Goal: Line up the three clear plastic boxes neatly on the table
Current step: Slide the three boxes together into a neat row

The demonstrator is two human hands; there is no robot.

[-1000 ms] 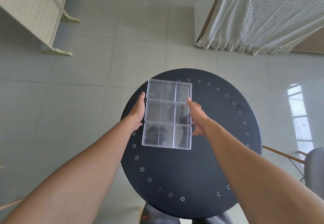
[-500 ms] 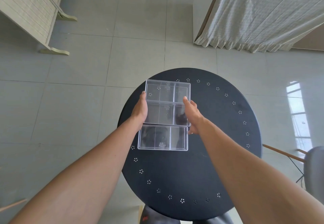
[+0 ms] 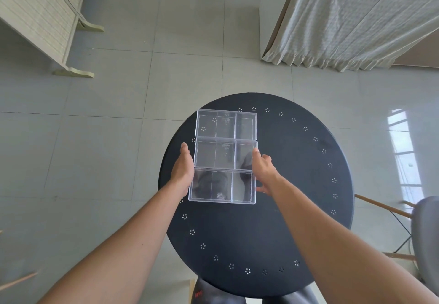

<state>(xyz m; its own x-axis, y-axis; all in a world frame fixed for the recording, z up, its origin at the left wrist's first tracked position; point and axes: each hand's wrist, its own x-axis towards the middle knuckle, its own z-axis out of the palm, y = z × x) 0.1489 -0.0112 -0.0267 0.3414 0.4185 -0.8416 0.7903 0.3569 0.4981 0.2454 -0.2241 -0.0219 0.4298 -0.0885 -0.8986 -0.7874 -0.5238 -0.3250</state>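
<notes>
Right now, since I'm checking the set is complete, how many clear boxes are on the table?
3, in one column on the black table: the far box, the middle box between both hands, and the near box. None looks hidden.

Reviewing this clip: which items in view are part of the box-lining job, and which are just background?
Part of the job:
far clear box
middle clear box
near clear box
black round table
left hand
right hand

Just background:
slatted wooden screen
white curtain
grey chair
tiled floor
</notes>
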